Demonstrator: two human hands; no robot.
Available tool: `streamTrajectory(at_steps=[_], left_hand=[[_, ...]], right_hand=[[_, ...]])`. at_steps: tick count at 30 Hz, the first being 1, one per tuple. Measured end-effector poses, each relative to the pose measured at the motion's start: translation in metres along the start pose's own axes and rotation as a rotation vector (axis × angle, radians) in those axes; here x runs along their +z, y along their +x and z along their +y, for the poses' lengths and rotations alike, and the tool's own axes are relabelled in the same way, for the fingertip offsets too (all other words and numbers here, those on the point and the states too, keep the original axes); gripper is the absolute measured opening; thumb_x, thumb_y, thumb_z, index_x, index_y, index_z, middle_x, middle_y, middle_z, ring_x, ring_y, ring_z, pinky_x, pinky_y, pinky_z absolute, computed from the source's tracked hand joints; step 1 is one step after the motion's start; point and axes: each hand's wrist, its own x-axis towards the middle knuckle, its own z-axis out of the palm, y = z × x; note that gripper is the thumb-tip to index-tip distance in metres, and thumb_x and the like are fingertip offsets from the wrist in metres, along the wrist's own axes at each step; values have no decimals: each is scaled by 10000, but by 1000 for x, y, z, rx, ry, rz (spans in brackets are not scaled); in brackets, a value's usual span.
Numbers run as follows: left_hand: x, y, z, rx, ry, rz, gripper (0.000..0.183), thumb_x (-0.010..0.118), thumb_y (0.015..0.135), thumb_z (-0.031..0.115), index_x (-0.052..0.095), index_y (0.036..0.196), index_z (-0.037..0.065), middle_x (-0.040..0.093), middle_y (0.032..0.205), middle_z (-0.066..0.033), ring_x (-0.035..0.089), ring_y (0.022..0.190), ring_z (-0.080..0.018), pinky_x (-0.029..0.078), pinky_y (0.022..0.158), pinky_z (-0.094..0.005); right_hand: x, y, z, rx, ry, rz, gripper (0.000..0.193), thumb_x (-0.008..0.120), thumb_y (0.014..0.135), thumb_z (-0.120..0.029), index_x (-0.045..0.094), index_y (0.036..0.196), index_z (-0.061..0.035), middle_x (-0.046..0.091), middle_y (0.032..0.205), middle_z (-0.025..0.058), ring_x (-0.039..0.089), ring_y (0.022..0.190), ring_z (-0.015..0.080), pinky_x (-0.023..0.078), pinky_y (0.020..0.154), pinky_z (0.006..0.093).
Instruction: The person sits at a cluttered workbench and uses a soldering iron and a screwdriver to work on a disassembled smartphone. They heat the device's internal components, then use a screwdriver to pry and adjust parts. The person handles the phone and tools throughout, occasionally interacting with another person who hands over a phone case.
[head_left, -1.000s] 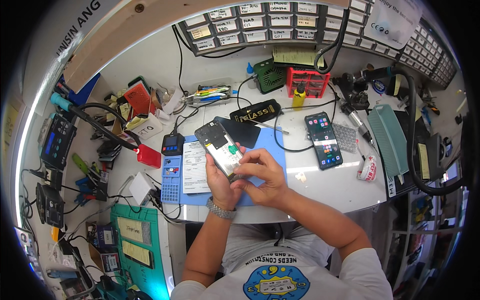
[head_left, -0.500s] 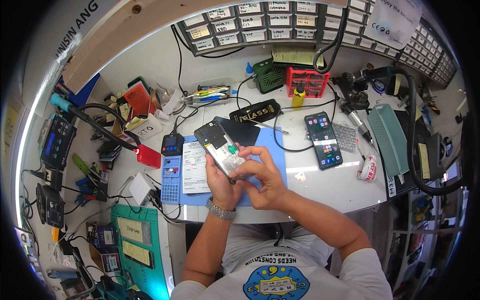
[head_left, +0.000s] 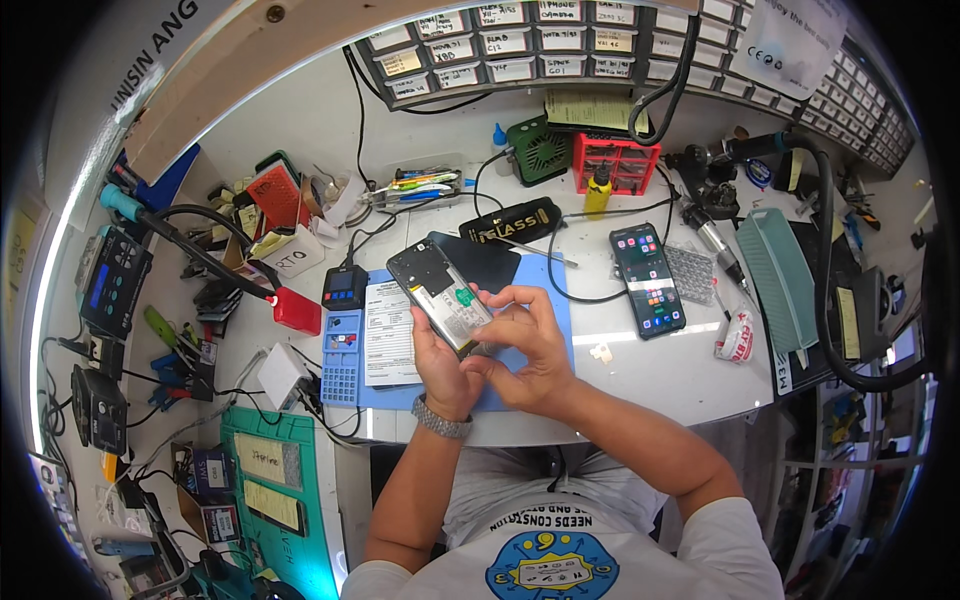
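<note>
My left hand [head_left: 445,375] is wrapped round the lower sides of a smartphone [head_left: 442,292] with its back cover off. The phone is tilted, its bare battery and black inner plate facing up, with a green sticker on the silver part. At the phone's lower right corner, my right hand [head_left: 530,350] has its thumb and fingers bent together in a pinch against the edge. Whatever lies between those fingertips is hidden. Below the phone are a blue mat [head_left: 545,330] and a printed paper form [head_left: 388,335].
To the right a second phone [head_left: 648,280] lies with its screen lit. A black pouch [head_left: 512,222], a red drawer box [head_left: 615,165] and a yellow bottle [head_left: 597,192] stand behind. Cables cross the bench. A teal basket [head_left: 775,280] is at the far right.
My right thumb and fingers have shifted slightly at the phone's lower corner and curl closer together. My left hand and the phone have hardly moved.
</note>
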Motion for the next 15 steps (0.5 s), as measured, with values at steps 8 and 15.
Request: streamTrajectory(at_steps=[8,15], left_hand=[[11,-2,-2,23,15,81,738,216,1172,622,536,1477,30,660,1360,-147,653,1264,-266,546,1091,-438],[-11,1,-1,-30,11,-41,764,192,1168,646,522,1484,34,644,1364,-149,653,1245,-272,557,1076,-448]], right_hand=[[-2,3,-2,-13,-43,8,572,787,864,87,633,1378,-109,476,1409,208,708,1040,249,585,954,392],[1,0,-2,31,32,-70,674,810,847,91,569,1434,-134,479,1403,212,701,1025,262,582,968,407]])
